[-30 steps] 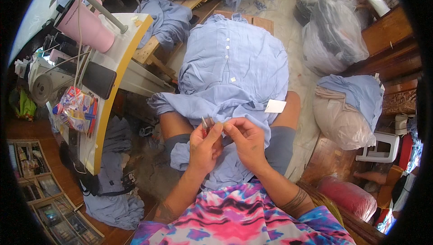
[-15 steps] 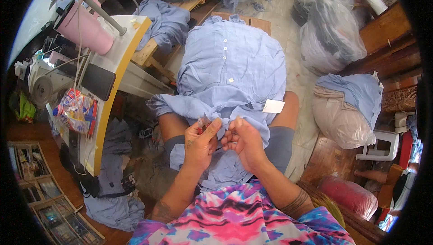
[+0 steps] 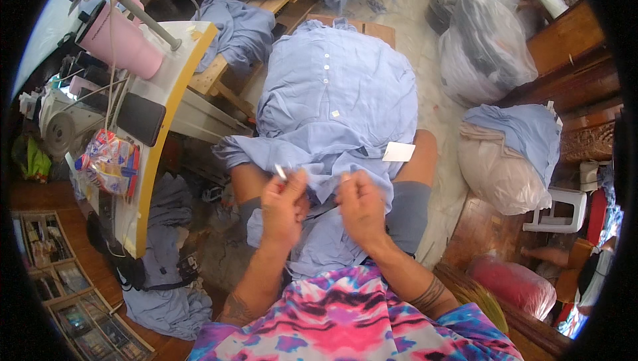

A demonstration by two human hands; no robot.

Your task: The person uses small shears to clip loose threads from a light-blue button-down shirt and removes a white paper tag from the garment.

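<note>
A light blue buttoned garment (image 3: 339,89) is spread over a rounded bulk in front of me, its near folds lying across my lap. My left hand (image 3: 284,205), smeared by motion, is closed on a small red-handled metal tool (image 3: 280,172) whose bright tip sticks up past the fingers. It looks like thread snips, but blur hides the shape. My right hand (image 3: 362,207) is closed at the near folds, fingers curled with the thumb against them; what they pinch is hidden. A blank white tag (image 3: 397,152) lies on the cloth beyond it.
At left, a yellow-edged sewing machine table (image 3: 174,102) carries a pink tumbler (image 3: 123,41), a dark phone (image 3: 141,119) and a plastic-wrapped packet (image 3: 109,162). Plastic bags of cloth (image 3: 488,49) and a white stool (image 3: 561,209) stand to the right. More blue cloth (image 3: 236,32) hangs over a wooden bench.
My hands have drawn apart: the left has moved left with the tool's tip turned upward, the right slightly right. The garment stays nearly in place.
</note>
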